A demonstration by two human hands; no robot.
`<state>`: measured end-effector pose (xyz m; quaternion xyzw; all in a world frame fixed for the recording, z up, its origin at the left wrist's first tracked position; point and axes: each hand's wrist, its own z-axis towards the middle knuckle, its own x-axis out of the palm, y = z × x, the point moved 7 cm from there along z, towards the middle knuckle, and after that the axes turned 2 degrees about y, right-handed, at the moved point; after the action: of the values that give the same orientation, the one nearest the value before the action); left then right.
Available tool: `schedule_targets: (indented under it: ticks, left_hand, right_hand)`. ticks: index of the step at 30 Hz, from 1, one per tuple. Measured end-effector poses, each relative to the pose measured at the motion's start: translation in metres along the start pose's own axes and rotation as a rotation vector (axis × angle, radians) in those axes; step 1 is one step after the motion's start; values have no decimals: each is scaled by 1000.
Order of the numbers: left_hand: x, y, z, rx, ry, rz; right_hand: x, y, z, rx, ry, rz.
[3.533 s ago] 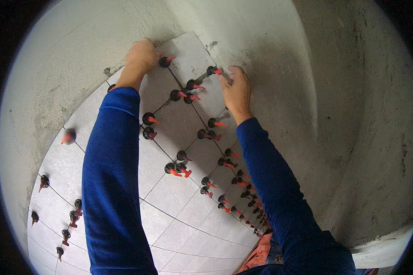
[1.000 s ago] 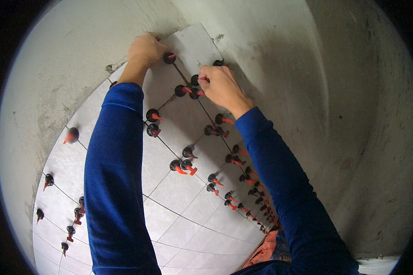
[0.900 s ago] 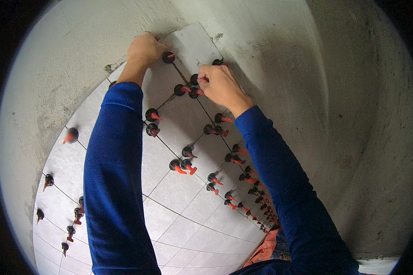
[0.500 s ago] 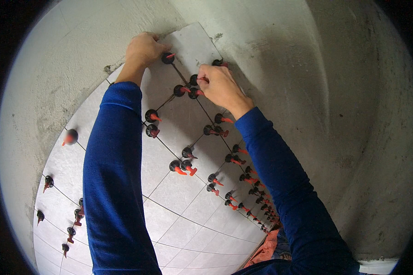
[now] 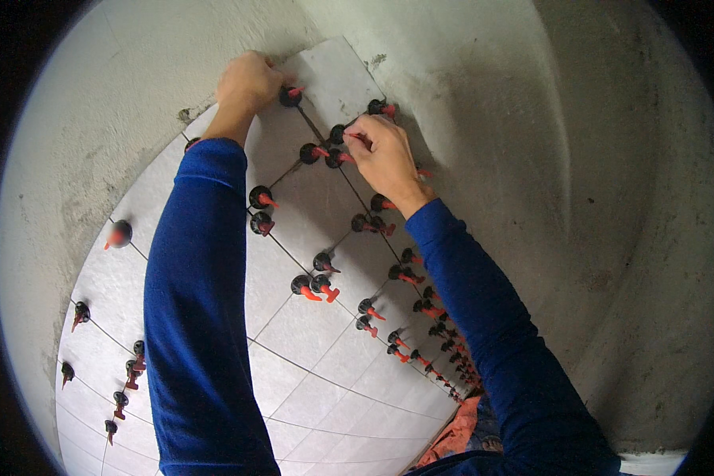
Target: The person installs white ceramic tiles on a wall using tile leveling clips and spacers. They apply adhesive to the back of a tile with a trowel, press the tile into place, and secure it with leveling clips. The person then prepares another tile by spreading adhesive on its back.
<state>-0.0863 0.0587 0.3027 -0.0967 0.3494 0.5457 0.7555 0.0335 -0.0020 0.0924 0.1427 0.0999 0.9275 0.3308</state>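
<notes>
Near the top, a loose-edged grey-white tile [image 5: 329,67] caps the tiled surface [image 5: 293,365], which is dotted with several black round levelling clips with red handles. My left hand [image 5: 247,83] curls at that tile's upper left edge, fingertips partly hidden, beside a clip [image 5: 290,97]. My right hand [image 5: 386,159] pinches the red handle [image 5: 355,136] of a black clip at the tile's lower joint. Another clip [image 5: 378,107] sits just above these fingers, and a close pair [image 5: 333,157] lies just below and left of them.
Rough grey plastered walls [image 5: 595,182] surround the tiles on the top, left and right. More clips [image 5: 440,332] run in a dense row down the right side. An orange and dark cloth-like item [image 5: 452,436] shows at the bottom right, partly behind my right arm.
My right hand has shifted left from the upper right corner clip to a lower clip, then turned slightly. My left hand stays at the tile edge; the view has shifted a little.
</notes>
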Motion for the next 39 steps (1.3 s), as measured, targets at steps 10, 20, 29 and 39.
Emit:
schedule_targets:
  ticks: [10, 20, 29, 39]
  left_hand:
    - [-5, -2, -2, 26, -108, -30]
    - [-2, 0, -1, -44, 2, 12]
    - [-4, -1, -6, -58, -27, 1]
    - [-5, 0, -5, -135, -37, -1]
  right_hand:
    - [-51, -65, -28, 483, -385, 492]
    - [-29, -77, -6, 212, -327, -191]
    - [-19, -57, 19, 227, -111, -388]
    - [-26, -55, 27, 320, -86, -512]
